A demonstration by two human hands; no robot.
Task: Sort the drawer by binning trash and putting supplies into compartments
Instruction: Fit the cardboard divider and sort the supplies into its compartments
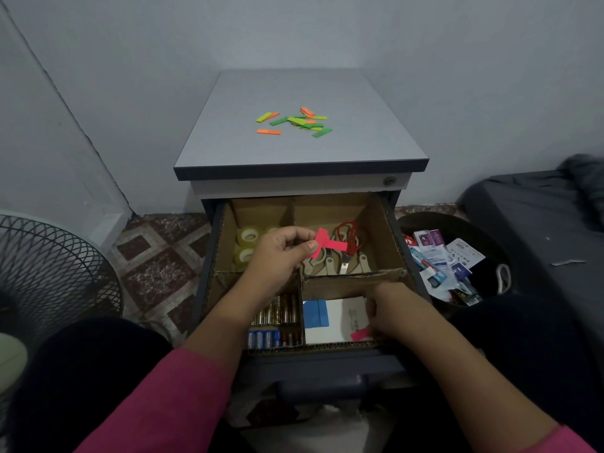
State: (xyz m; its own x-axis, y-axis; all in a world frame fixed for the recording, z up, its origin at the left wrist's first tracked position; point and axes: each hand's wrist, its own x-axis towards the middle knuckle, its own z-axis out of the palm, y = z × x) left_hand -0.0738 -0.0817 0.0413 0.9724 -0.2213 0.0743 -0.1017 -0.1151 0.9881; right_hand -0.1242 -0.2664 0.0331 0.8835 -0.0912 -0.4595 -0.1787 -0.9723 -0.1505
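Note:
The open drawer [394,237] holds a cardboard divider with several compartments. My left hand [281,253] hovers over the back compartments and pinches a few pink sticky strips [328,245]. My right hand [395,310] reaches into the front right compartment and pinches another pink strip [359,335] beside a white pad [330,322] with blue strips [315,313]. Clear tape rolls [246,245] lie in the back left compartment. Red scissors [349,238] and beige cutters [330,266] lie in the back right one. Batteries [276,325] fill the front left one.
Green, yellow and orange sticky strips [295,122] lie scattered on the cabinet top [255,152]. A dark bin [457,223] with packaging trash stands right of the drawer. A fan grille [49,266] is at the left, a dark mattress [539,217] at the right.

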